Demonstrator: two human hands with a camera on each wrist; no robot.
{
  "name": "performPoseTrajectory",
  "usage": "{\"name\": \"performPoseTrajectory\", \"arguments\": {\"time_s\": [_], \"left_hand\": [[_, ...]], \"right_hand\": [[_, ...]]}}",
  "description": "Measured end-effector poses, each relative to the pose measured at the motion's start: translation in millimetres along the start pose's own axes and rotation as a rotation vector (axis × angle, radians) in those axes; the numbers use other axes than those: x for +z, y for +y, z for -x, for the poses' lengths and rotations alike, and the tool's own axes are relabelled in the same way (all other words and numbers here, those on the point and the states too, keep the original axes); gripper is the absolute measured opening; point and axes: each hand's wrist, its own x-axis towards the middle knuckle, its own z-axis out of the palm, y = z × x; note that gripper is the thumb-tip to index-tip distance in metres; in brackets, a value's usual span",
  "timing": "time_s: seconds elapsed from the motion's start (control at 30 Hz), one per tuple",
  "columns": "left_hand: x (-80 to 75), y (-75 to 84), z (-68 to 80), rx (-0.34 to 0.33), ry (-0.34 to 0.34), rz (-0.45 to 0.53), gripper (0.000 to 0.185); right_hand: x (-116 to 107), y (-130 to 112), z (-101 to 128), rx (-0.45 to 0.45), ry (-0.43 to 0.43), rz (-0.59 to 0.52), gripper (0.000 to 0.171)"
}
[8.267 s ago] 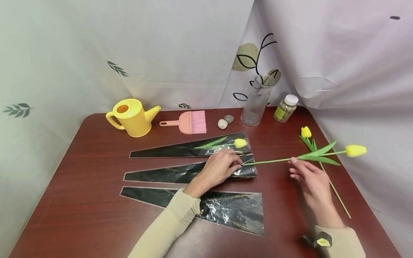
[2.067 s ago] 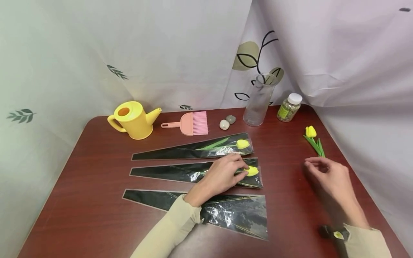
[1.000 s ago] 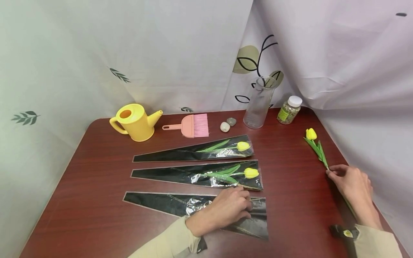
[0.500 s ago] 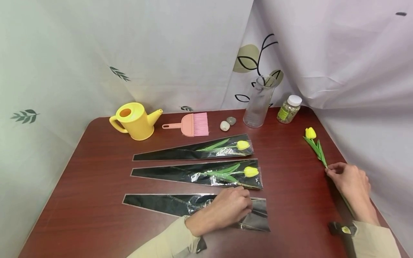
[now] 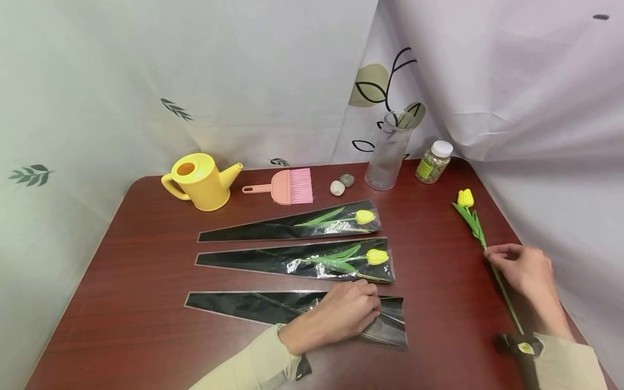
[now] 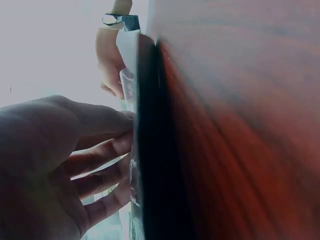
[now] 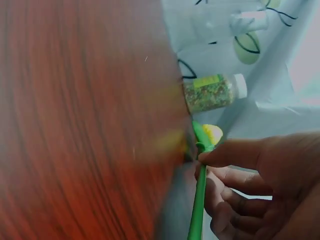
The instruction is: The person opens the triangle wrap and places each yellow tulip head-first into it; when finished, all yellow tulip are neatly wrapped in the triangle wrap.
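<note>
In the head view my right hand (image 5: 526, 271) pinches the green stem of a yellow tulip (image 5: 465, 198) at the table's right side. The right wrist view shows thumb and finger on that stem (image 7: 198, 205) just below the leaves. My left hand (image 5: 341, 311) is over the wide end of the nearest black-and-clear flower sleeve (image 5: 239, 305), pinching its film with curled fingers. In the left wrist view the thumb and fingertips meet at the film. Two sleeves lie farther back, the middle sleeve (image 5: 253, 260) and the far sleeve (image 5: 253, 230), each with a yellow tulip inside.
Along the back of the red-brown table (image 5: 122, 260) stand a yellow watering can (image 5: 207, 184), a clear glass vase (image 5: 387, 157) and a white-capped jar (image 5: 433, 162). A pink brush with dustpan (image 5: 283, 187) and two pebbles (image 5: 337, 188) lie between. White curtains (image 5: 244, 81) hang behind.
My left hand has come down from the middle sleeve, now with a tulip inside, to the nearest one, whose film has shifted. My right hand has taken the last loose tulip's stem and drawn it slightly left.
</note>
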Motion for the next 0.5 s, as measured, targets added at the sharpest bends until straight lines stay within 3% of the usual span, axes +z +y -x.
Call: {"name": "performPoseTrajectory", "arguments": {"time_s": [0.17, 0.5], "left_hand": [[0.3, -1.7, -0.7, -0.017, 0.040, 0.010, 0.011], [-2.2, -4.9, -2.6, -0.026, 0.042, 0.061, 0.011]], "right_hand": [[-4, -5, 9, 0.016, 0.005, -0.115, 0.034], [-8, -21, 31, 0.161, -0.180, -0.847, 0.018]]}}
